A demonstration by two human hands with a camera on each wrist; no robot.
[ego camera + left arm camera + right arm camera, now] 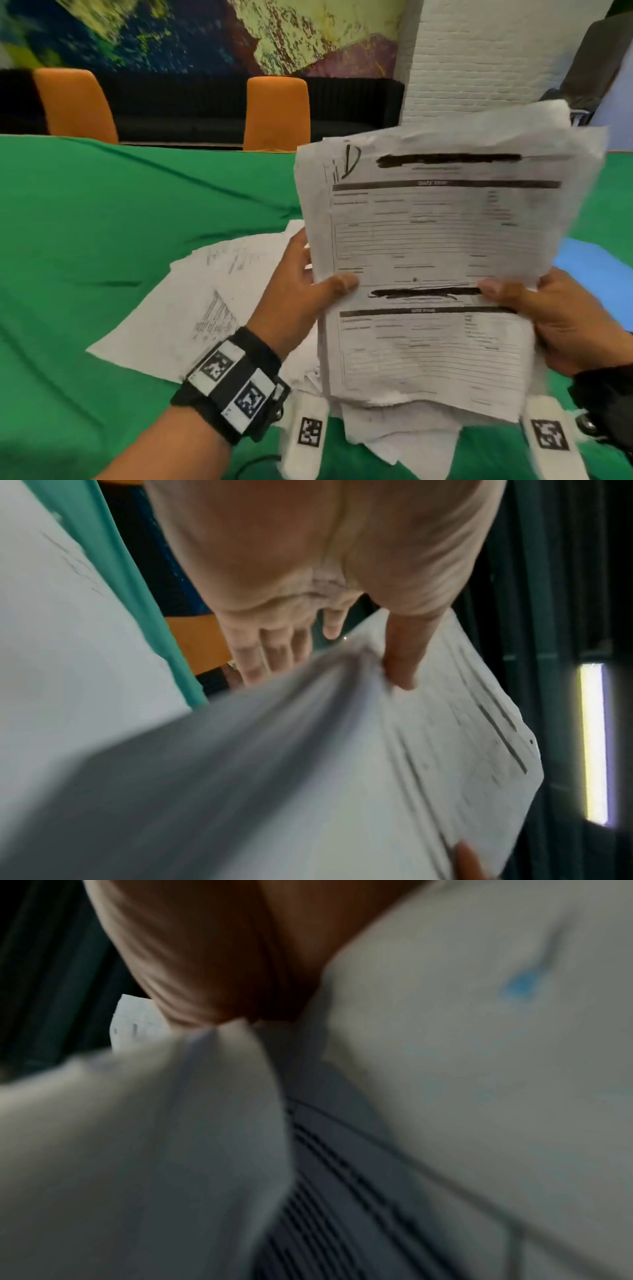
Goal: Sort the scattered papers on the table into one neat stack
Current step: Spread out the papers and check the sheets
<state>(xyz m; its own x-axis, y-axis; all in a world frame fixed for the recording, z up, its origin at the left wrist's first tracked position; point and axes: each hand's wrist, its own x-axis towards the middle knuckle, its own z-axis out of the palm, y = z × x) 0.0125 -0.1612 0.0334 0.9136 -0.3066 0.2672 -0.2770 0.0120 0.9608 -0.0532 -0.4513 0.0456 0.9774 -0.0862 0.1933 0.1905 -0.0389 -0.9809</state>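
A thick bundle of printed forms (442, 246) stands nearly upright above the green table (120, 212). My left hand (308, 284) grips its left edge, thumb on the front sheet and fingers behind. At the right edge my right hand (548, 315) holds the same bundle, thumb pressed on the front. The sheets sit uneven, with ragged lower edges. In the left wrist view the bundle (428, 764) runs under my left hand (342, 631). The right wrist view shows blurred paper (479, 1069) against my right hand (219, 961). More loose papers (191, 308) lie flat on the table behind my left hand.
Two orange chairs (277, 113) stand at the table's far edge, with a black sofa (191, 102) behind them. A blue sheet (596, 274) lies on the table at the right. A white brick pillar (479, 54) rises beyond the bundle.
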